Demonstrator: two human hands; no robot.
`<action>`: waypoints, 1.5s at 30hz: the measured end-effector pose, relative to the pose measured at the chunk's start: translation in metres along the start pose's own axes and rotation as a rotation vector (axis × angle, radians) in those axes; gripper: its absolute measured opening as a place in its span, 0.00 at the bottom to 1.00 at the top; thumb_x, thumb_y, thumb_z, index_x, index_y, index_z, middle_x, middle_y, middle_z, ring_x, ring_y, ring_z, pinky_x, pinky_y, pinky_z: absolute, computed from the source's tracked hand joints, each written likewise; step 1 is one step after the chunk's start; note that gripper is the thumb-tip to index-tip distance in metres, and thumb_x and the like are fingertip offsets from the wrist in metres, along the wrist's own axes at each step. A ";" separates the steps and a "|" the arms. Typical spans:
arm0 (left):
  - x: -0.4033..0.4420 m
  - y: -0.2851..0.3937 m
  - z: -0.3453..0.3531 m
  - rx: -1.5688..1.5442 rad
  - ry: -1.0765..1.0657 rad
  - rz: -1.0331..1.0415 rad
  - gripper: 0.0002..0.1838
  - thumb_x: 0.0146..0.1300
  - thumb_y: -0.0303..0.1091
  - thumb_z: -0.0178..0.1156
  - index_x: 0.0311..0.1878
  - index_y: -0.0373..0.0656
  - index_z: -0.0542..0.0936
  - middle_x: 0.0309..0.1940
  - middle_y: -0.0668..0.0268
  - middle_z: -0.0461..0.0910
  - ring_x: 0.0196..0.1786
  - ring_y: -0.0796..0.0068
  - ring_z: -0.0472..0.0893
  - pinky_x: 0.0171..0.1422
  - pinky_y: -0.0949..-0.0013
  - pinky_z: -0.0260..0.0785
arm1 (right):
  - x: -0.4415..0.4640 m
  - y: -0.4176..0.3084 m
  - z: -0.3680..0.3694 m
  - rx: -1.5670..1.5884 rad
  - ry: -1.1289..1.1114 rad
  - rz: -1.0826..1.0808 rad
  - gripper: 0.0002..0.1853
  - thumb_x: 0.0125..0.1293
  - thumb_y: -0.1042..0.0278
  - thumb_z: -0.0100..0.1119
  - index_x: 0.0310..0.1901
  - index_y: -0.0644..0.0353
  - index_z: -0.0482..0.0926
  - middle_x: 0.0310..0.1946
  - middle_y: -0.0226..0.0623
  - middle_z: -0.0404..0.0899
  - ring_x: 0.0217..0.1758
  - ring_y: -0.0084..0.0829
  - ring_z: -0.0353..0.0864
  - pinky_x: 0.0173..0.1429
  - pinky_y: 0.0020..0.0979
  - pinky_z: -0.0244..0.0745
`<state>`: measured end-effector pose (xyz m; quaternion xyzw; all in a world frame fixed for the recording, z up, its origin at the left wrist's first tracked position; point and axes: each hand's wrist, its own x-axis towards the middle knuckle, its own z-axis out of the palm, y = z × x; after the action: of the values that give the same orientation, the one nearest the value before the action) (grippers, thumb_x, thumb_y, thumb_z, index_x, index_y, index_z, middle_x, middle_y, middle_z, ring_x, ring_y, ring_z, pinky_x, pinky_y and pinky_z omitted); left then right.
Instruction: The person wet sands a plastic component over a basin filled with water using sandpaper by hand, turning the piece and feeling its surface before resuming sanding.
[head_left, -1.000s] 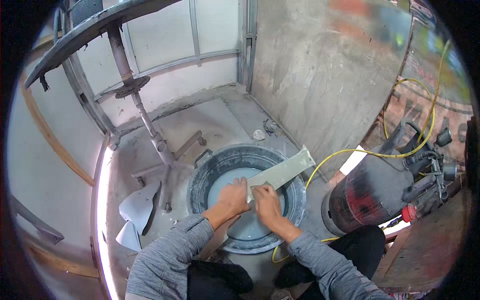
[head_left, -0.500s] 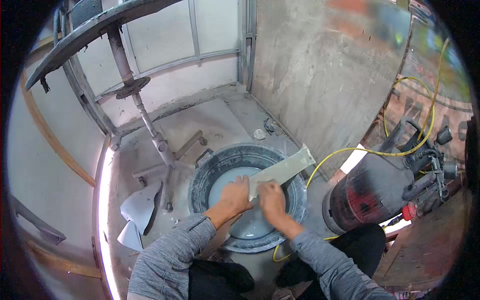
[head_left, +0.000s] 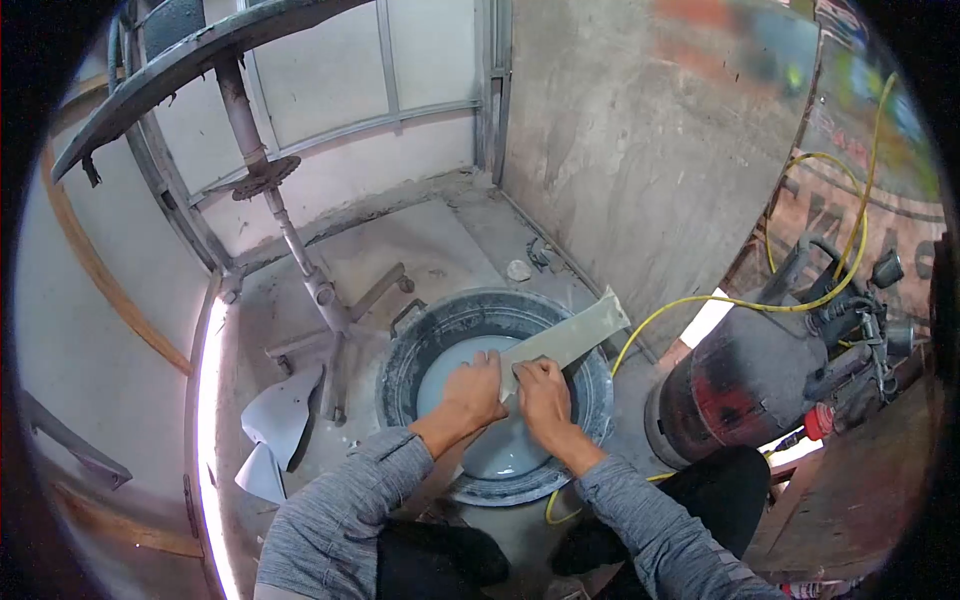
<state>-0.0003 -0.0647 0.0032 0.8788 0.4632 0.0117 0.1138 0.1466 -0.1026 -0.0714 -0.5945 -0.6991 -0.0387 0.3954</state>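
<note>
Across a round dark tub (head_left: pixel 596 400) lies a long pale board (head_left: pixel 575 335), its far end past the tub's right rim. My left hand (head_left: pixel 473 393) is wrapped round the board's near part. Just right of it, my right hand (head_left: pixel 543 393) is closed, its fingertips pinched at the board's surface; what they hold, if anything, is too small to make out. Below both hands, cloudy whitish liquid (head_left: pixel 502 452) fills the lower part of the tub.
A stand with wheeled legs (head_left: pixel 322 292) rises at the left, beside white curved pieces (head_left: pixel 280 410) on the floor. At the right are a dark tank (head_left: pixel 735 385), a yellow hose (head_left: pixel 690 300) and a wooden panel (head_left: pixel 640 130). My knees flank the tub's near side.
My right hand has made small shifts along the board near my left hand, blurred half a second ago and sharp now. My left hand and the board have barely moved.
</note>
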 end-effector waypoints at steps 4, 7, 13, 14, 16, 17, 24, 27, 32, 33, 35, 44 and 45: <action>0.005 -0.004 -0.002 -0.012 0.010 0.006 0.48 0.40 0.44 0.79 0.62 0.31 0.65 0.53 0.47 0.74 0.49 0.46 0.82 0.52 0.55 0.78 | 0.003 0.004 -0.008 0.018 0.033 -0.047 0.15 0.53 0.77 0.58 0.45 0.61 0.82 0.44 0.37 0.82 0.49 0.44 0.77 0.54 0.40 0.75; 0.004 -0.006 0.005 -0.033 0.087 0.041 0.47 0.39 0.44 0.76 0.61 0.31 0.65 0.49 0.44 0.75 0.45 0.44 0.82 0.50 0.54 0.78 | 0.002 0.006 -0.004 0.053 0.047 -0.033 0.17 0.52 0.78 0.59 0.45 0.61 0.82 0.44 0.37 0.82 0.49 0.44 0.77 0.55 0.39 0.75; 0.002 -0.006 0.001 -0.026 0.103 0.045 0.49 0.39 0.45 0.75 0.63 0.31 0.65 0.50 0.44 0.75 0.45 0.45 0.82 0.49 0.53 0.79 | 0.002 0.035 -0.012 -0.038 0.053 0.029 0.20 0.49 0.83 0.58 0.47 0.66 0.82 0.47 0.45 0.82 0.51 0.48 0.76 0.59 0.41 0.73; 0.003 -0.006 0.000 -0.018 0.079 0.037 0.49 0.39 0.46 0.75 0.63 0.31 0.64 0.51 0.45 0.75 0.46 0.45 0.83 0.48 0.53 0.79 | 0.001 0.037 -0.008 -0.036 0.052 0.027 0.20 0.49 0.83 0.58 0.47 0.66 0.82 0.47 0.45 0.82 0.51 0.48 0.76 0.59 0.41 0.73; 0.004 -0.005 0.003 -0.016 0.054 0.032 0.50 0.39 0.46 0.75 0.64 0.31 0.64 0.51 0.45 0.75 0.46 0.45 0.83 0.48 0.52 0.79 | 0.000 0.029 -0.010 -0.088 -0.033 0.056 0.20 0.49 0.84 0.56 0.47 0.67 0.82 0.48 0.47 0.81 0.51 0.49 0.76 0.59 0.41 0.73; 0.006 -0.007 0.006 -0.015 0.066 0.026 0.51 0.39 0.47 0.75 0.64 0.31 0.64 0.51 0.45 0.75 0.46 0.45 0.83 0.47 0.52 0.79 | -0.004 0.020 -0.008 0.021 -0.009 0.006 0.20 0.50 0.83 0.57 0.48 0.67 0.82 0.48 0.46 0.81 0.52 0.48 0.76 0.60 0.40 0.73; 0.003 -0.010 0.002 0.014 0.064 0.026 0.50 0.39 0.46 0.75 0.64 0.31 0.64 0.50 0.45 0.75 0.46 0.45 0.83 0.47 0.53 0.79 | 0.004 0.017 -0.013 0.039 -0.004 0.062 0.20 0.52 0.83 0.56 0.49 0.66 0.82 0.49 0.44 0.81 0.54 0.46 0.76 0.61 0.40 0.73; 0.005 -0.010 0.003 -0.006 0.066 0.030 0.50 0.39 0.46 0.75 0.64 0.30 0.64 0.51 0.45 0.75 0.45 0.45 0.83 0.48 0.53 0.79 | -0.006 0.005 -0.005 0.026 -0.056 -0.037 0.20 0.52 0.79 0.58 0.49 0.68 0.81 0.50 0.45 0.80 0.55 0.46 0.75 0.62 0.40 0.71; -0.002 -0.007 -0.007 -0.012 0.040 0.005 0.47 0.39 0.45 0.76 0.61 0.32 0.66 0.50 0.46 0.75 0.46 0.46 0.82 0.49 0.54 0.79 | -0.001 0.022 -0.003 0.043 0.009 -0.066 0.19 0.52 0.82 0.56 0.48 0.67 0.81 0.48 0.46 0.80 0.53 0.46 0.76 0.60 0.44 0.73; -0.001 -0.006 -0.008 -0.011 0.023 0.003 0.49 0.39 0.45 0.75 0.63 0.31 0.65 0.50 0.45 0.76 0.45 0.45 0.83 0.48 0.53 0.79 | 0.000 0.024 -0.006 0.049 0.021 0.023 0.18 0.52 0.81 0.57 0.48 0.68 0.81 0.48 0.48 0.80 0.53 0.47 0.76 0.61 0.44 0.72; 0.002 -0.009 -0.004 -0.017 0.025 0.006 0.49 0.39 0.45 0.75 0.63 0.31 0.65 0.50 0.45 0.76 0.45 0.45 0.83 0.48 0.53 0.79 | -0.003 0.014 -0.004 0.059 -0.002 -0.059 0.18 0.53 0.79 0.56 0.47 0.68 0.81 0.48 0.47 0.80 0.54 0.48 0.75 0.61 0.43 0.72; -0.003 -0.006 -0.005 0.008 0.058 0.027 0.48 0.37 0.44 0.78 0.60 0.31 0.66 0.49 0.47 0.76 0.46 0.46 0.83 0.48 0.54 0.79 | -0.001 0.017 0.001 0.042 -0.015 -0.046 0.16 0.53 0.76 0.56 0.45 0.68 0.81 0.49 0.50 0.80 0.55 0.48 0.77 0.62 0.44 0.71; -0.003 -0.004 -0.007 0.005 0.041 0.021 0.46 0.38 0.44 0.78 0.59 0.31 0.66 0.50 0.47 0.75 0.47 0.47 0.82 0.50 0.55 0.79 | -0.003 0.007 0.005 0.068 -0.055 -0.048 0.17 0.55 0.80 0.55 0.48 0.68 0.81 0.49 0.50 0.80 0.53 0.51 0.78 0.61 0.44 0.72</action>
<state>-0.0059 -0.0632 0.0098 0.8836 0.4561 0.0299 0.1020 0.1496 -0.1005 -0.0797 -0.5649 -0.7246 -0.0080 0.3948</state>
